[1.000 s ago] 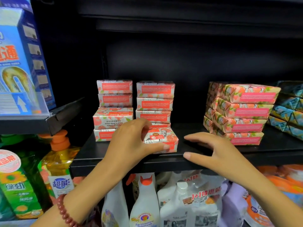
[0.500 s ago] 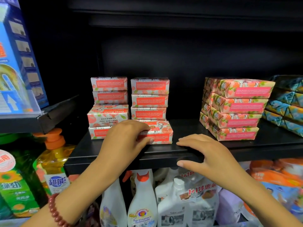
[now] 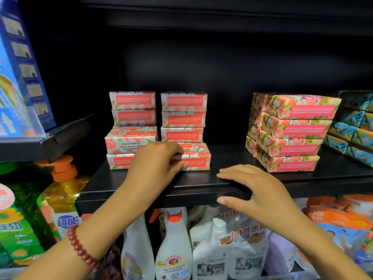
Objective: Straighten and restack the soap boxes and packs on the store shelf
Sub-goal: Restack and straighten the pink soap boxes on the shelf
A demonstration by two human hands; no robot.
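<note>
Premises: retail shop, household cleaning and toiletries section. Grounds: tiered black metal shelving [image 3: 333,184] carrying multiples of identical stock. Pink-labelled soap boxes [image 3: 183,118] stand in two columns, labels facing out; wrapped soap packs [image 3: 292,134] and blue-wrapped packs [image 3: 355,130] are stacked beside them. The tier below holds a pump bottle of yellow detergent [image 3: 60,190], a spray bottle [image 3: 173,249] marked "Sgrassatore Universale", and a white jug [image 3: 238,243] bearing a "1+1" promotional label. A neighbouring shelf at left displays a blue carton [image 3: 24,67].
</note>
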